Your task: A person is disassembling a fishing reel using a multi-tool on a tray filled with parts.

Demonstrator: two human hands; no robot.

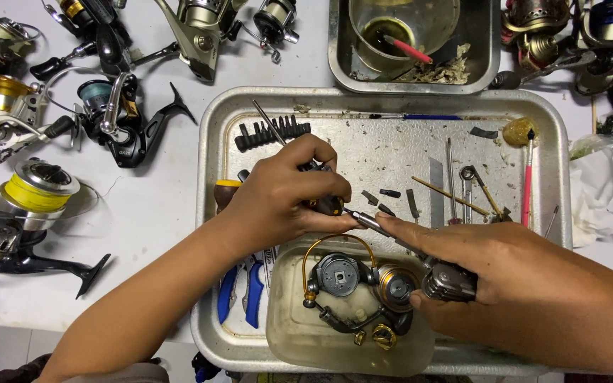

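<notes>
At centre frame our left hand (285, 195) pinches a screwdriver (363, 220), tip toward the reel body (448, 280) that our right hand (505, 284) clamps at lower right. The rotor (338, 276) already lies detached in the plastic tub (285, 333); we judge disassembly partway, the body unopened.

Fishing-reel repair bench, metal tray (562, 177) of screwdriver bits (271, 132) and tools, spinning reels (115, 117) scattered left of the tray, white tabletop (150, 213)

Silver metal tray (562, 177), gold-and-black reel (363, 291), yellow line spool (35, 193), blue-handled pliers (241, 294), pink brush (527, 190)
</notes>
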